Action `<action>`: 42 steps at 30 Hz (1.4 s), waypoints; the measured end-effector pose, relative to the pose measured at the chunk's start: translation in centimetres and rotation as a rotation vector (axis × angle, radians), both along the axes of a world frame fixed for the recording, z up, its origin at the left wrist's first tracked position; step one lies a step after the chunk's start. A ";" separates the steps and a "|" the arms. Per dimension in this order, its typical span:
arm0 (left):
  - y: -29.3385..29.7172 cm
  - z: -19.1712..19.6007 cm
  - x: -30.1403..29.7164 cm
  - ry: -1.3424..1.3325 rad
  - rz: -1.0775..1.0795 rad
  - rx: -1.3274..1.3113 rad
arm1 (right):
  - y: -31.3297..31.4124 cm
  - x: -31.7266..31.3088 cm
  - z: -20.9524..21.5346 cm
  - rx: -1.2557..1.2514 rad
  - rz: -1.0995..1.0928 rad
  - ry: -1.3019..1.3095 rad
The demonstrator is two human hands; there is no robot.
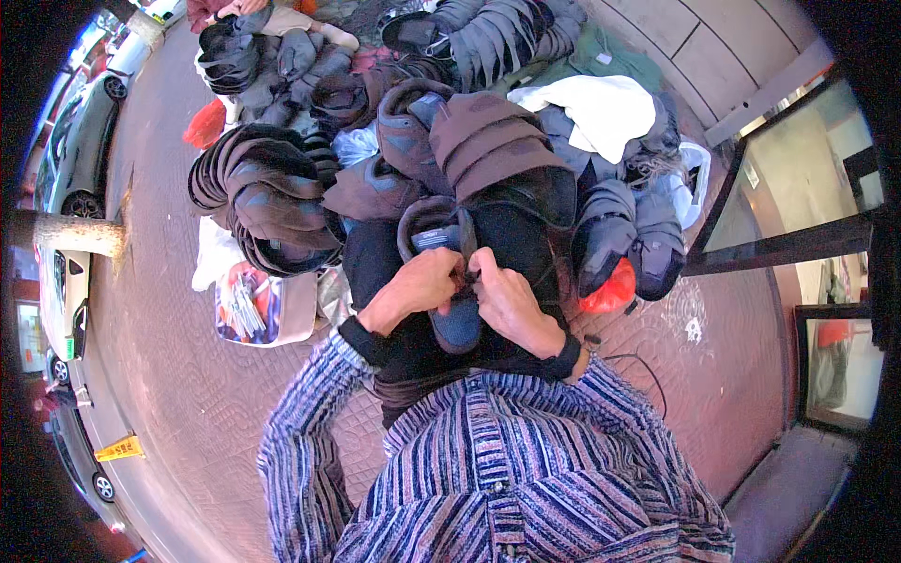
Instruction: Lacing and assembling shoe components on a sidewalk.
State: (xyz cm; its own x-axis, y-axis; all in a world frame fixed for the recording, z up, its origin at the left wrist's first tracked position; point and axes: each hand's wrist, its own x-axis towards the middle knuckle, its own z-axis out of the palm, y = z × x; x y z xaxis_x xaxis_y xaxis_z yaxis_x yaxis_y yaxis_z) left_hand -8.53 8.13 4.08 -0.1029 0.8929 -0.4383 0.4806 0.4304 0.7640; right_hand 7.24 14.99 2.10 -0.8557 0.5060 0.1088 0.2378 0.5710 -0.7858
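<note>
On my lap, between my knees, lies a dark shoe upper (457, 328) with a blue-grey toe toward me and a padded collar away from me. My left hand (418, 283) is closed at its left side, fingertips pinching near the throat. From the right, my right hand (514, 305) pinches a dark strip at the upper's opening. The two hands almost meet over the middle, hiding what is between the fingertips. Just beyond, a nested stack of brown-black uppers (493, 141) rests on my legs, with another loose upper (375, 188) beside it.
More stacked uppers (267, 197) stand at the left, above a bag (282, 314) with white strips. Grey uppers (605, 225) and a red bag (610, 289) are at the right. White cloth (601, 108) covers a pile. Another person's hand (246, 7) shows at top left.
</note>
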 end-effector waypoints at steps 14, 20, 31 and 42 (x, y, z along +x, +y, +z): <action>-7.6 1.9 -3.7 -0.484 0.339 -0.129 | 1.8 0.2 1.9 0.505 0.174 -0.045; -10.1 -1.6 -0.4 -1.564 0.718 0.115 | 5.2 0.4 2.4 0.128 0.246 -0.437; -34.9 3.5 -21.6 -1.130 1.026 1.432 | 5.9 -0.9 1.8 -0.297 0.112 -0.134; -23.2 4.4 -16.3 -0.458 1.169 0.672 | -4.6 -5.4 0.1 0.044 0.596 -0.223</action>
State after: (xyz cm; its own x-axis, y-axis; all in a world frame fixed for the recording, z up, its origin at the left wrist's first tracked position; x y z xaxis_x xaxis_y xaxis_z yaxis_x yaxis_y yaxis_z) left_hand -24.87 -15.04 8.49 -0.8809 0.4425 -0.1678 -0.2343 -0.0998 0.9670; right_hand 1.84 10.40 2.21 -0.9934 -0.0643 -0.0951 0.0252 0.6861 -0.7270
